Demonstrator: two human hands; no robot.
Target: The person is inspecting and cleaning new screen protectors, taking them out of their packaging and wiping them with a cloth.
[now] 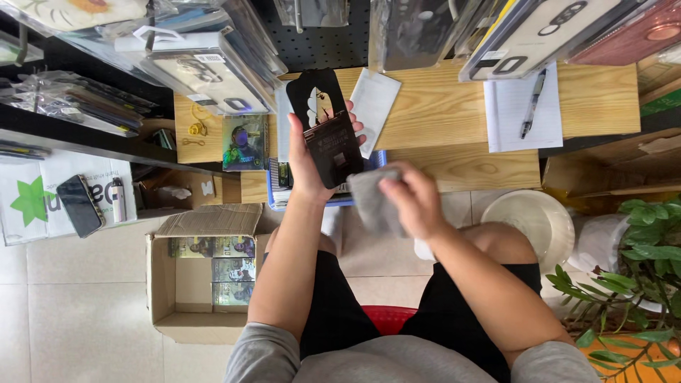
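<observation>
Open room: the black flat phone-shaped card [325, 128] is held up in the air, above the front edge of the light wooden desk [440, 113]; there is bare pale tile floor [78, 312] on the left
Tight spots: many clear-wrapped phone cases [213, 71] hang over the back of the desk, just above the card's top edge
Desk edge: a lower wooden step [468, 167] sticks out at the front, and both hands are near it
Left hand: the left hand [312, 159] holds the card from behind, thumb on the left edge, fingertips curled over the right edge, clamped on the card
Right hand: the right hand [415, 202] is blurry; its fingers are closed on a small grey soft cloth [372, 202]
Cloth and card: the cloth's top sits just under the card's bottom edge; I cannot tell if they touch
Count near the hands: one card, one cloth
On the desk: one white lined notepad [511, 113] with one dark pen [532, 103] on it
On the floor: one open brown cardboard box [191, 284] with three small green packs [230, 269] showing inside, left of the left arm
Right side: one white round plastic stool [532, 220] and one green leafy plant [638, 284]
</observation>
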